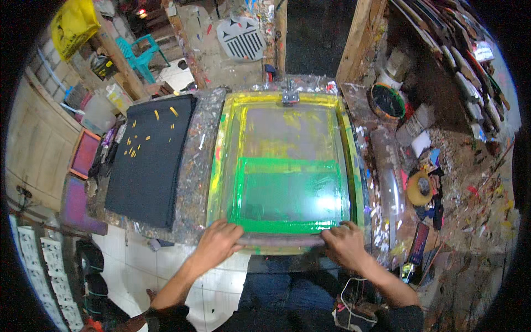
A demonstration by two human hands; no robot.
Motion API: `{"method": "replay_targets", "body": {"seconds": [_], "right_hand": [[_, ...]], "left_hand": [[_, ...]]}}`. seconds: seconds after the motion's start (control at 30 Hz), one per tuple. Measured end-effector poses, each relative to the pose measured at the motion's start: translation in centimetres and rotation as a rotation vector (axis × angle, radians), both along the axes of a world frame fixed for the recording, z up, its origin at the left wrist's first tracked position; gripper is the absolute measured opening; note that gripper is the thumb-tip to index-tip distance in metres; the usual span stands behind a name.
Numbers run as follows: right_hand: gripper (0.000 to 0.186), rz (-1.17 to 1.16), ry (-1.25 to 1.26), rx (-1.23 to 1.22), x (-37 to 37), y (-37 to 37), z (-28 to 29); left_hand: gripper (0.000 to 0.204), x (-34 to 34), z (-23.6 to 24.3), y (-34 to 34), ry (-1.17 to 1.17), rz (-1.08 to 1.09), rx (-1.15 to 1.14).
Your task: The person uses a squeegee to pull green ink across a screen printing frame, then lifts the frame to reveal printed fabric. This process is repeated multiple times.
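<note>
A screen-printing frame [215,182] with yellow-stained edges lies flat on the worktable in front of me. Wet green ink [287,227] covers the lower half of its mesh, thickest in a band along the near side. A long squeegee [282,239] lies crosswise at the near end of the frame, just below that band. Closed round its left end is my left hand [221,239]. My right hand [345,242] grips the right end, fingers curled. The squeegee's blade edge is hidden.
Black fabric [149,160] with small yellow marks lies left of the frame. A metal hinge clamp [290,95] holds the frame's far edge. To the right are an ink bucket [387,100], a tape roll [420,187] and a phone-like device [419,243]. A turquoise chair [141,55] stands far left.
</note>
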State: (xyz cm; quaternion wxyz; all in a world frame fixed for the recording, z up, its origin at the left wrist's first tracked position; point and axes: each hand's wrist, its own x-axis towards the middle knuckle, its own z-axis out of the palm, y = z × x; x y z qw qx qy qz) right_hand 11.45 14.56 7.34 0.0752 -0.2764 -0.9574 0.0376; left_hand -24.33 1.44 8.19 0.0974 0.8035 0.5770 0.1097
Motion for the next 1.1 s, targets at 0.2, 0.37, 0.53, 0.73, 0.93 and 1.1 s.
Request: {"method": "replay_targets", "body": {"seconds": [0.2, 0.37, 0.53, 0.73, 0.93, 1.1], "right_hand": [[0.020, -0.072, 0.162, 0.388, -3.0, 8.4, -4.2], [0.023, -0.128, -0.034, 0.183, -2.3, 9.0, -2.5], [0.031, -0.103, 0.063, 0.077, -3.4, 12.2, -0.2], [0.043, -0.073, 0.070, 0.075, -7.1, 16.6, -2.0], [0.025, 0.012, 0.017, 0.063, -0.8, 5.8, -1.1], [0.046, -0.069, -0.044, -0.050, -2.5, 13.8, -1.8]], "left_hand": [[0.044, -0.9, -1.7, 9.5, 0.131, 0.124, 0.293], [0.045, -0.8, -1.0, 10.7, 0.015, 0.192, 0.066], [0.044, -2.5, -0.3, 12.8, -0.020, 0.159, 0.236], [0.050, -4.1, -4.0, 14.0, -0.026, 0.295, 0.310], [0.053, 1.1, -3.0, 2.5, 0.000, 0.225, 0.193], [0.047, -0.6, -0.5, 12.4, -0.040, 0.301, 0.093]]}}
